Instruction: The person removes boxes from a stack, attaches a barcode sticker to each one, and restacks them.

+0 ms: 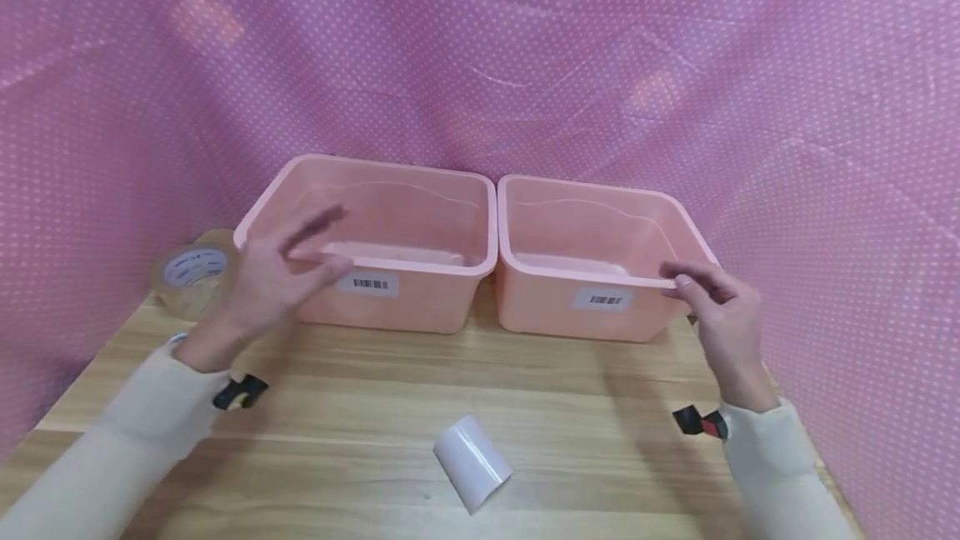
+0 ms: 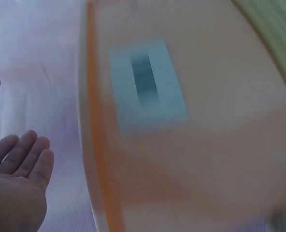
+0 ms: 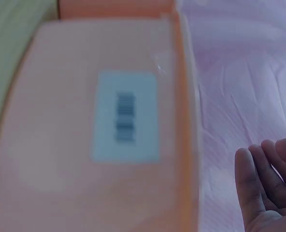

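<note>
Two pink plastic bins stand side by side, the left bin (image 1: pixel 405 302) and the right bin (image 1: pixel 570 319), each with a white barcode label on its front wall. My left hand (image 1: pixel 273 273) hovers over the left bin's front left rim, thumb and fingers spread with nothing between them. Its fingers (image 2: pixel 27 154) show beside the bin's rim in the left wrist view. Close to the right bin's front right corner is my right hand (image 1: pixel 723 315), fingers loosely bent. The right wrist view shows these fingers (image 3: pixel 251 179) apart from the rim, holding nothing.
On the wooden table (image 1: pixel 360 407), a glossy white curved piece (image 1: pixel 472 463) lies near the front. A roll of tape (image 1: pixel 195 277) sits left of the left bin. Pink dotted cloth (image 1: pixel 480 48) hangs behind the bins and along both sides.
</note>
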`<move>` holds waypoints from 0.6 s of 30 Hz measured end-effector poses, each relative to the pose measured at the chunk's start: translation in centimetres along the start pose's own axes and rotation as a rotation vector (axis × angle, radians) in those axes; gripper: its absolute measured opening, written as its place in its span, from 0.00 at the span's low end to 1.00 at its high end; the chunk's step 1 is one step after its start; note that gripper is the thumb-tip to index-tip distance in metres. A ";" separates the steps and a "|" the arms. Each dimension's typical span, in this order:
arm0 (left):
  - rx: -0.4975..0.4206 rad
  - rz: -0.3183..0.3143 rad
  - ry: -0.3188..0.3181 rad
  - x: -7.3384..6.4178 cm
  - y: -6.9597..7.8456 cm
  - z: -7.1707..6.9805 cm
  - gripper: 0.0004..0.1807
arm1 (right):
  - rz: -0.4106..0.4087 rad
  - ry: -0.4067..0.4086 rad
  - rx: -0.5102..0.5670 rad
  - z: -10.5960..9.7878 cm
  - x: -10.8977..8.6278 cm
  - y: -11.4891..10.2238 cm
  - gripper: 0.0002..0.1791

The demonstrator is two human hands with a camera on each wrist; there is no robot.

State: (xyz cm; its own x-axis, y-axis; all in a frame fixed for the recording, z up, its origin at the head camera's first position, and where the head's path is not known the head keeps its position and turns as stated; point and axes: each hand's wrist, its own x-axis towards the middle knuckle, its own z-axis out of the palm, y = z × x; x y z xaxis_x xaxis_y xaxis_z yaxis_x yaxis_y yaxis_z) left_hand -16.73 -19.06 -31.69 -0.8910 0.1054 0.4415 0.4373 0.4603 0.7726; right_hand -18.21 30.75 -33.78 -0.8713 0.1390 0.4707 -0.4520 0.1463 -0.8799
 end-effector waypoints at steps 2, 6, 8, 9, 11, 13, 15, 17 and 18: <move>-0.015 0.006 0.045 0.3 -1.2 -1.8 0.37 | -0.008 0.017 -0.004 -0.7 0.9 -0.4 0.11; -0.034 0.006 0.121 0.7 -3.6 -5.0 0.37 | 0.012 0.072 -0.062 -2.0 2.7 -0.7 0.12; -0.025 -0.026 0.139 0.8 -4.9 -6.2 0.38 | 0.035 0.117 -0.119 -2.7 3.6 -0.7 0.17; -0.032 -0.043 0.146 0.9 -5.6 -6.7 0.38 | 0.052 0.144 -0.156 -3.0 4.1 -0.7 0.20; -0.093 -0.070 0.146 1.1 -7.0 -7.5 0.39 | 0.108 0.176 -0.241 -3.9 5.0 -0.5 0.25; -0.190 -0.109 0.126 1.3 -8.4 -8.1 0.40 | 0.159 0.180 -0.224 -5.0 5.8 0.0 0.28; -0.299 -0.136 0.086 1.2 -9.7 -8.5 0.41 | 0.220 0.146 -0.199 -6.2 6.4 0.7 0.29; -0.376 -0.168 0.034 1.2 -10.7 -8.7 0.43 | 0.273 0.086 -0.108 -7.4 6.8 1.8 0.31; -0.419 -0.185 0.007 1.1 -11.0 -8.8 0.44 | 0.288 0.051 -0.043 -7.9 6.9 2.4 0.33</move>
State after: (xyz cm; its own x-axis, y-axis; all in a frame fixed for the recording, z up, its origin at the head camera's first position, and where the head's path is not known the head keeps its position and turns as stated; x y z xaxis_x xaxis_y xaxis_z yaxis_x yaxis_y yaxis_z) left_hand -21.50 -31.74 -35.73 -0.9587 0.0482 0.2804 0.2834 0.0746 0.9561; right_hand -23.81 39.77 -32.08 -0.9513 0.2297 0.2056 -0.1781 0.1352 -0.9747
